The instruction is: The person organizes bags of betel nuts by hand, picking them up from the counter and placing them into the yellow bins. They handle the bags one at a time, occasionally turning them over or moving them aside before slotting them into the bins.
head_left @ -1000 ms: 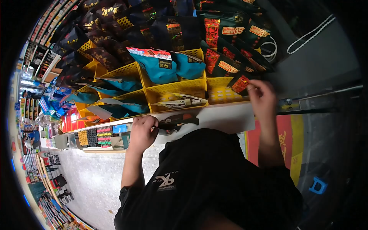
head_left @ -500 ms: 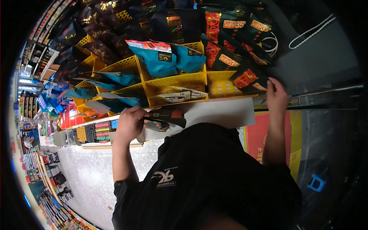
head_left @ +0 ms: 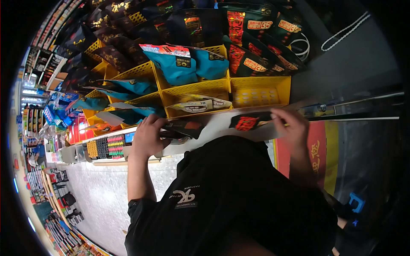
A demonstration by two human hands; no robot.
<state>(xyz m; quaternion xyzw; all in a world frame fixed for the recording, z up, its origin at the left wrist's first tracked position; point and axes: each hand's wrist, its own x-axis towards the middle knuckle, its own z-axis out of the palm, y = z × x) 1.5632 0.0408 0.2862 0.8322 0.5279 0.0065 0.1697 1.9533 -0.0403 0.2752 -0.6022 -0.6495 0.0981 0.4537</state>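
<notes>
In the head view my left hand is closed around dark packets in front of the yellow rack. How many packets it holds is hard to tell. My right hand, slightly blurred, pinches the end of a dark packet with red lettering. That packet is held over the white ledge, below the rack's right front compartment, whose perforated floor shows. Pale packets with a printed toothy grin lie in the compartment left of it. Teal bags stand just behind those.
Dark green bags with red labels fill the back right of the rack. More dark bags stand further left. A white twisted cord hangs at right. Store shelves line the far left, and a blue object sits low at right.
My right hand has pulled the red-lettered packet out of the right front compartment, down and left over the ledge. My left hand stays nearly in place with its packets.
</notes>
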